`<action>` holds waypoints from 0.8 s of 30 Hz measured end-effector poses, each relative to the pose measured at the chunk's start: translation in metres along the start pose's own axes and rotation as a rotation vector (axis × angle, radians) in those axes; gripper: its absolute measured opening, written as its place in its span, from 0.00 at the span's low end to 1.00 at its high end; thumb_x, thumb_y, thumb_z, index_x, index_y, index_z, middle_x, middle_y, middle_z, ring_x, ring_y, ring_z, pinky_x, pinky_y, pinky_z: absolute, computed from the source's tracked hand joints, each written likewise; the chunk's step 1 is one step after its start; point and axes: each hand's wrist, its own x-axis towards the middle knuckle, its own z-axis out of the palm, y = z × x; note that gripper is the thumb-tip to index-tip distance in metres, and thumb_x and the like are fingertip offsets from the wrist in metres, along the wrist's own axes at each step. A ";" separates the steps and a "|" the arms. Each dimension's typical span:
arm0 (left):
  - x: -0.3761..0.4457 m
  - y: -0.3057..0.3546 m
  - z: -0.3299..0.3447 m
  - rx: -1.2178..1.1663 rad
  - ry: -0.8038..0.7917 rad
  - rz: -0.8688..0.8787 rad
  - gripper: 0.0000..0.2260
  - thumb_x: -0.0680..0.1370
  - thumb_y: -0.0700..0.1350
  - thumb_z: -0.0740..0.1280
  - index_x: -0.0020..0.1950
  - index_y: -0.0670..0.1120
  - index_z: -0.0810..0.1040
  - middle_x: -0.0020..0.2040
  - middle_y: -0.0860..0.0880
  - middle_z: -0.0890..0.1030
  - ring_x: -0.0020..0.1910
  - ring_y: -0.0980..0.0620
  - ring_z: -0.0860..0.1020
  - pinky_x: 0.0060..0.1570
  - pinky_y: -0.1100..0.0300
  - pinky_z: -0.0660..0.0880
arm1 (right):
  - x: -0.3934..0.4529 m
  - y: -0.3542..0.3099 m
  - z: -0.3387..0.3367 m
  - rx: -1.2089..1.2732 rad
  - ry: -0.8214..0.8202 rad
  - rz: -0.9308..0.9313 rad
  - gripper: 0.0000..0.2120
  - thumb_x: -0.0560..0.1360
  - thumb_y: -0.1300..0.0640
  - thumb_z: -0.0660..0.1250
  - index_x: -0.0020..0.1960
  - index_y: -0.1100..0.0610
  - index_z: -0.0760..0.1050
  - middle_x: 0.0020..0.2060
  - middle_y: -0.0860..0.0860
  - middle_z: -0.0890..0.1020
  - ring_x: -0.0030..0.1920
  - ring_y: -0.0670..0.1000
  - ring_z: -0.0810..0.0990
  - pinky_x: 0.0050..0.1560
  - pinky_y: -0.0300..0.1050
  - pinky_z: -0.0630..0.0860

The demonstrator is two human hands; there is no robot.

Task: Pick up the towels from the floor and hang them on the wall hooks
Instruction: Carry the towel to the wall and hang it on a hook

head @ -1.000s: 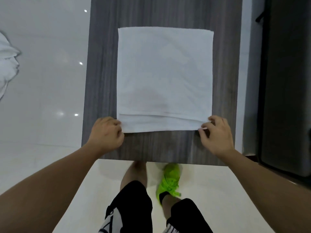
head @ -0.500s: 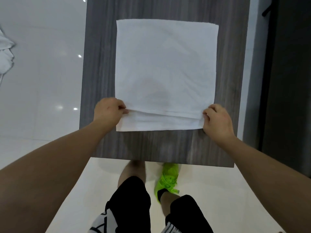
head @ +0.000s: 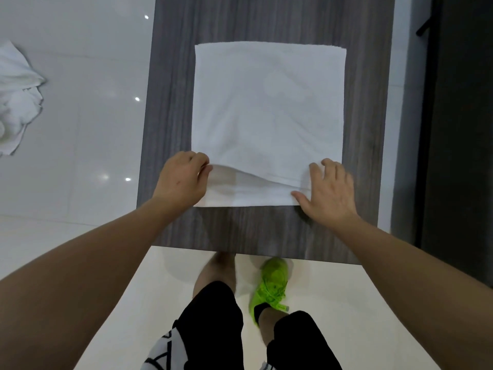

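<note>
White crumpled towel [head: 18,102] cropped, left edge

text: none legible | shorts [head: 170,353]: white graphic, possibly lettering, unreadable

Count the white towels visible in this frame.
2. A folded towel lies flat on the grey wooden table; a crumpled towel lies at the frame's left edge. More may lie outside the view.

Bare bench [head: 170,102] flanks the towel [head: 269,110] on both sides; a dark cabinet [head: 458,129] blocks the right.
</note>
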 end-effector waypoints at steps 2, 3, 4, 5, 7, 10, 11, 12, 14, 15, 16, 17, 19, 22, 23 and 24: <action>-0.004 -0.001 0.000 0.004 0.017 0.028 0.08 0.81 0.47 0.62 0.50 0.45 0.77 0.42 0.48 0.79 0.42 0.49 0.74 0.43 0.53 0.73 | 0.007 -0.012 0.003 -0.028 0.024 -0.010 0.22 0.75 0.45 0.65 0.63 0.58 0.70 0.61 0.60 0.71 0.59 0.61 0.70 0.55 0.57 0.69; -0.005 -0.003 0.000 0.006 0.023 0.046 0.08 0.81 0.47 0.62 0.50 0.44 0.77 0.42 0.48 0.78 0.42 0.48 0.74 0.43 0.53 0.73 | 0.010 -0.015 0.004 -0.041 0.025 -0.007 0.17 0.75 0.51 0.65 0.60 0.59 0.71 0.59 0.60 0.72 0.57 0.61 0.70 0.54 0.56 0.69; -0.007 -0.004 0.000 0.004 0.026 0.060 0.08 0.81 0.47 0.62 0.50 0.44 0.77 0.42 0.47 0.78 0.42 0.48 0.74 0.42 0.53 0.72 | 0.011 -0.015 0.004 -0.052 0.020 0.003 0.13 0.74 0.56 0.65 0.57 0.59 0.73 0.57 0.59 0.72 0.55 0.60 0.70 0.53 0.55 0.68; -0.008 -0.006 -0.001 0.003 0.026 0.068 0.08 0.81 0.46 0.62 0.50 0.44 0.77 0.42 0.47 0.78 0.42 0.48 0.74 0.42 0.53 0.71 | 0.011 -0.014 0.005 -0.055 0.018 0.008 0.11 0.74 0.58 0.64 0.56 0.59 0.73 0.55 0.58 0.73 0.54 0.60 0.70 0.52 0.54 0.68; -0.012 -0.007 -0.001 0.000 0.027 0.065 0.08 0.82 0.46 0.62 0.50 0.43 0.76 0.42 0.47 0.78 0.42 0.48 0.74 0.43 0.55 0.71 | 0.009 -0.012 0.006 -0.050 0.032 -0.010 0.13 0.75 0.53 0.65 0.56 0.59 0.73 0.55 0.59 0.73 0.54 0.60 0.71 0.51 0.55 0.68; -0.014 -0.005 -0.003 -0.015 0.038 0.054 0.08 0.82 0.47 0.61 0.50 0.44 0.76 0.42 0.48 0.78 0.41 0.49 0.74 0.43 0.57 0.69 | 0.012 -0.024 0.005 -0.034 0.069 -0.054 0.24 0.75 0.43 0.64 0.61 0.60 0.70 0.58 0.62 0.73 0.56 0.62 0.71 0.52 0.57 0.68; -0.014 -0.004 -0.004 -0.024 0.044 0.060 0.07 0.82 0.46 0.61 0.49 0.44 0.76 0.41 0.48 0.78 0.41 0.49 0.74 0.42 0.57 0.69 | 0.015 -0.033 0.004 -0.009 0.091 -0.065 0.25 0.74 0.43 0.65 0.63 0.60 0.69 0.59 0.62 0.73 0.56 0.63 0.71 0.53 0.58 0.68; -0.014 -0.003 -0.005 -0.030 0.049 0.072 0.07 0.81 0.46 0.62 0.48 0.44 0.76 0.40 0.48 0.78 0.40 0.49 0.74 0.42 0.58 0.68 | 0.019 -0.044 0.002 0.017 0.106 -0.073 0.27 0.74 0.42 0.65 0.63 0.60 0.69 0.59 0.62 0.72 0.57 0.63 0.71 0.54 0.58 0.68; -0.013 -0.003 -0.007 -0.031 0.051 0.092 0.07 0.81 0.45 0.62 0.48 0.44 0.75 0.39 0.48 0.78 0.39 0.49 0.74 0.40 0.57 0.69 | 0.029 -0.065 -0.001 0.041 0.113 -0.090 0.26 0.72 0.46 0.68 0.64 0.60 0.69 0.59 0.62 0.72 0.57 0.63 0.71 0.55 0.59 0.68; -0.012 -0.004 -0.007 -0.028 0.049 0.093 0.07 0.81 0.45 0.62 0.48 0.44 0.75 0.39 0.48 0.78 0.38 0.49 0.74 0.40 0.57 0.69 | 0.034 -0.073 -0.004 0.036 0.105 -0.094 0.25 0.70 0.51 0.69 0.63 0.60 0.69 0.59 0.61 0.72 0.56 0.62 0.71 0.55 0.58 0.68; -0.012 -0.005 -0.008 -0.028 0.045 0.089 0.07 0.81 0.45 0.62 0.48 0.44 0.75 0.39 0.48 0.78 0.38 0.49 0.74 0.40 0.56 0.70 | 0.037 -0.079 -0.005 0.025 0.091 -0.091 0.24 0.68 0.58 0.70 0.61 0.60 0.69 0.57 0.60 0.72 0.55 0.62 0.71 0.54 0.57 0.68; -0.012 -0.006 -0.008 -0.027 0.042 0.087 0.07 0.81 0.45 0.62 0.48 0.44 0.76 0.39 0.48 0.78 0.38 0.49 0.74 0.39 0.55 0.71 | 0.040 -0.081 -0.006 0.016 0.073 -0.084 0.23 0.65 0.63 0.68 0.59 0.61 0.70 0.55 0.60 0.73 0.54 0.61 0.71 0.53 0.56 0.68; -0.012 -0.009 -0.008 -0.020 0.043 0.096 0.07 0.81 0.45 0.62 0.48 0.43 0.76 0.40 0.47 0.77 0.39 0.48 0.74 0.39 0.53 0.72 | 0.040 -0.074 -0.009 0.023 0.042 -0.055 0.22 0.63 0.69 0.65 0.56 0.61 0.71 0.52 0.59 0.74 0.52 0.61 0.71 0.51 0.54 0.68; -0.015 -0.015 -0.008 0.009 0.031 0.092 0.07 0.81 0.44 0.63 0.50 0.41 0.76 0.42 0.45 0.78 0.41 0.47 0.73 0.41 0.55 0.69 | 0.029 -0.047 -0.009 0.025 0.014 0.014 0.21 0.65 0.70 0.62 0.58 0.62 0.71 0.51 0.59 0.76 0.52 0.61 0.72 0.51 0.54 0.68; -0.016 -0.017 -0.008 0.012 0.024 0.080 0.07 0.81 0.44 0.63 0.51 0.41 0.77 0.43 0.45 0.78 0.42 0.47 0.73 0.42 0.56 0.67 | 0.022 -0.035 -0.010 0.014 0.002 0.039 0.22 0.67 0.69 0.62 0.60 0.62 0.71 0.51 0.59 0.76 0.53 0.61 0.73 0.53 0.54 0.68; -0.018 -0.019 -0.009 0.011 0.021 0.070 0.07 0.81 0.44 0.63 0.52 0.41 0.77 0.44 0.44 0.78 0.42 0.46 0.73 0.43 0.56 0.67 | 0.015 -0.023 -0.011 0.007 -0.015 0.066 0.21 0.68 0.69 0.63 0.61 0.62 0.71 0.52 0.59 0.77 0.53 0.60 0.73 0.53 0.54 0.69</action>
